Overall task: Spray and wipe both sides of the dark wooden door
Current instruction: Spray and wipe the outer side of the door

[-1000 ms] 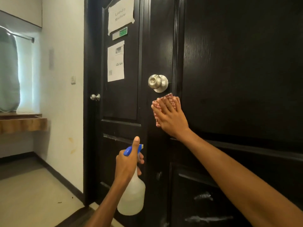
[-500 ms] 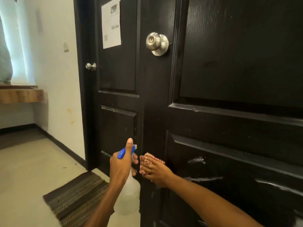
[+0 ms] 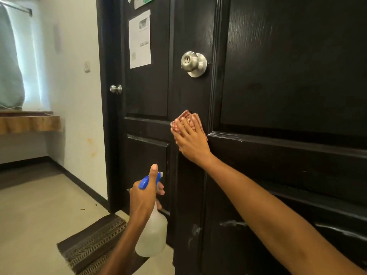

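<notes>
While a wooden ledge (image 3: 29, 123) runs along the far left wall, a striped floor mat (image 3: 93, 245) lies before a second dark door (image 3: 147, 92) bearing a taped paper notice (image 3: 139, 39). Left hand (image 3: 144, 197) grips the spray bottle (image 3: 152, 235), fingers curled round its neck, thumb raised along the blue trigger head. Right hand (image 3: 190, 138), fingers straight and spread, presses a red checked cloth (image 3: 187, 121) flat against the dark wooden door (image 3: 288, 86), below its silver knob (image 3: 193, 63).
</notes>
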`<state>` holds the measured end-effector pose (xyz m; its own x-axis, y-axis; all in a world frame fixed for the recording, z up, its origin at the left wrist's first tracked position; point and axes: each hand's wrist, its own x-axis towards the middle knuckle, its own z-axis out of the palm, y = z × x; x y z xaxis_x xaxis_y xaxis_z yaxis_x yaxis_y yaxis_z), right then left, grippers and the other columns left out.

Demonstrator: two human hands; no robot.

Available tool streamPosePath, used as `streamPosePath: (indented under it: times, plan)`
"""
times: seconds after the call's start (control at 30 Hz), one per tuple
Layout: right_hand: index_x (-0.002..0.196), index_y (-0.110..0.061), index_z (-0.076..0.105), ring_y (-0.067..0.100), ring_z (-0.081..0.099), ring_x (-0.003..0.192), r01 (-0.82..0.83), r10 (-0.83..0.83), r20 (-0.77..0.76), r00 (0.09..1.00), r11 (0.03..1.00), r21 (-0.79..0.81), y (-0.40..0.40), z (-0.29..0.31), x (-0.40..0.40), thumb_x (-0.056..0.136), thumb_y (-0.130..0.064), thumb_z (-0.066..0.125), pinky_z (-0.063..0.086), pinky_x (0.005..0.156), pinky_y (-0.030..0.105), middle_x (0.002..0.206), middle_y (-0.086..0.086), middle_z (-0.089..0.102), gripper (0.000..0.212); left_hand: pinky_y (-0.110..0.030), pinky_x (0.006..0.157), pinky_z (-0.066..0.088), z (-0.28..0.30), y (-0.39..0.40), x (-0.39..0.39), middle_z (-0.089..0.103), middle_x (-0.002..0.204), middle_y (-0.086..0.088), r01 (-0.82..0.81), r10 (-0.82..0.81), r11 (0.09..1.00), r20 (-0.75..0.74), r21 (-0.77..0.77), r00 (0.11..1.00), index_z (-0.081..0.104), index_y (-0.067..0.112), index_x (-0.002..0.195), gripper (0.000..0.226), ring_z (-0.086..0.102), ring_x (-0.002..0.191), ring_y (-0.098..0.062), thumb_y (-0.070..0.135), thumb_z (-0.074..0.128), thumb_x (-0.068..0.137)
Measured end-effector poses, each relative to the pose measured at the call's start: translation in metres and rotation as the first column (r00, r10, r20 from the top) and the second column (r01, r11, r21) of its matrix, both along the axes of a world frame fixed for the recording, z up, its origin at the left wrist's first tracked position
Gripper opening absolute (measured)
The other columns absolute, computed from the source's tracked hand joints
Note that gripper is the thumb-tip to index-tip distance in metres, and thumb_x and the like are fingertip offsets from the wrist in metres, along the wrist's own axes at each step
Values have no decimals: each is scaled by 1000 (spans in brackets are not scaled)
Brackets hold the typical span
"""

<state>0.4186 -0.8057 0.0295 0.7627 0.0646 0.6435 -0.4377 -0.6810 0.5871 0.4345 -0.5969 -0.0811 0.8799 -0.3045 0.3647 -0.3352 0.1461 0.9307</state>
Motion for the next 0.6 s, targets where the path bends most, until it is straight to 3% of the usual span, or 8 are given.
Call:
streamPosePath:
  times: [0.13,0.2,0.27,0.4,0.5,0.6]
  plan:
    - [155,-23,33,32,9,154,-59,26,-390,920,996,-73,-11,-92,-38,101,-40,46,-19,118,58,164,9,23,58,-39,55,56,3,4,-4,69,67,-12,4,-4,1000,14,9,1000,70,7,79,64,63,51,-28,66,47,88]
    - [156,-24,31,31,6,154,-54,26,-423,906,997,-55,-18,-114,-65,100,-41,44,-19,119,55,166,7,19,59,-35,52,55,9,3,-12,69,69,-14,29,-30,999,24,23,999,70,6,79,64,62,50,-26,65,47,89]
    - [156,-25,32,30,11,154,-42,33,-347,937,999,-20,-20,-107,-90,95,-42,52,-11,122,56,165,7,23,66,-32,49,54,17,-2,-23,70,68,-12,51,-53,998,53,36,997,69,5,76,66,61,46,-24,66,45,89]
    - [155,-28,35,30,25,151,79,-76,-58,995,995,58,-28,-60,-157,86,-42,66,17,118,64,161,6,33,76,-31,49,54,38,-20,-48,70,65,-10,145,-148,989,84,38,985,68,4,73,70,58,41,-24,68,43,88]
    - [159,-30,24,30,12,154,154,-163,137,977,985,78,-39,-49,-224,96,-42,51,13,119,64,166,6,19,69,-32,48,53,50,-37,-68,69,65,-11,222,-223,975,81,23,972,69,4,73,68,58,42,-26,66,46,90]
    - [159,-31,21,32,9,154,232,-288,308,907,951,206,-45,-60,-281,98,-44,42,13,118,66,166,8,17,65,-31,47,53,57,-48,-81,69,65,-11,262,-263,965,87,21,961,69,3,73,70,58,43,-25,67,46,89]
